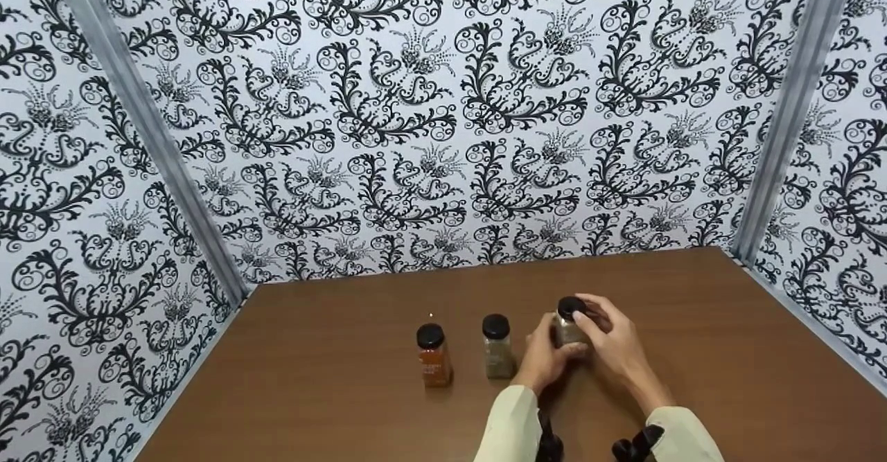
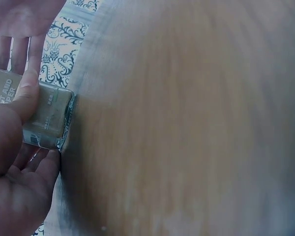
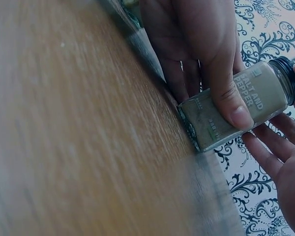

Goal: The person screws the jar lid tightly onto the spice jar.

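My left hand (image 1: 546, 357) grips the glass body of a spice jar (image 3: 258, 93), its thumb across the label that reads "SALT AND PEPPER". The jar has a black lid (image 1: 571, 305) and a grey-beige filling. On that lid are the thumb and fingers of my right hand (image 1: 617, 341), pinching it from the right side. The jar's base is right at the tabletop in both wrist views. Left of my hands stands a second jar (image 1: 497, 351) with greenish contents and a black lid. Further left is a jar of orange-red spice (image 1: 434, 365), also black-lidded.
The brown wooden table (image 1: 332, 351) reaches back to a wall with black-and-white scroll patterns (image 1: 443, 136). Similar patterned panels stand at the left and right, joined by grey corner strips (image 1: 797, 109).
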### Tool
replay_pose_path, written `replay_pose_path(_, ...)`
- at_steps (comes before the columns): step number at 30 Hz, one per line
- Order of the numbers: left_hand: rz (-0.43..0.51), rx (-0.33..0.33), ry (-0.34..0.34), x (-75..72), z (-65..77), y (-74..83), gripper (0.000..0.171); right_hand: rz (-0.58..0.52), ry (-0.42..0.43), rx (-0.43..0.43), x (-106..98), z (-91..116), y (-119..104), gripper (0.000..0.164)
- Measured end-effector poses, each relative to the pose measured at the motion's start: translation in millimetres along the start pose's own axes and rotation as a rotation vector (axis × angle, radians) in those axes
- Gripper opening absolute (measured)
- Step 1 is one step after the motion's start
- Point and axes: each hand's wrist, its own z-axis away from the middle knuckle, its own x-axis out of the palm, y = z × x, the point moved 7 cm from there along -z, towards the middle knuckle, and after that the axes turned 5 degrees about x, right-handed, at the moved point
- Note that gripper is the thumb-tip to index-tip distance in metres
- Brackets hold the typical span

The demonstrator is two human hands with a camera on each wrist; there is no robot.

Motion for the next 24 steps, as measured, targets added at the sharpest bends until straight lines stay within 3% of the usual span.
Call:
replay_pose_path(7,0.015,-0.015,0.003,1.4,0.4,-3.2,0.048,0.021,-0.006,0.036,1.0,-0.7,4.4,0.034)
replay_pose_path(24,0.002,-0.024,0.0,0.2,0.4,-2.2,0.048,-0.001,-0.006,0.032,1.1,-1.1,4.5,0.034)
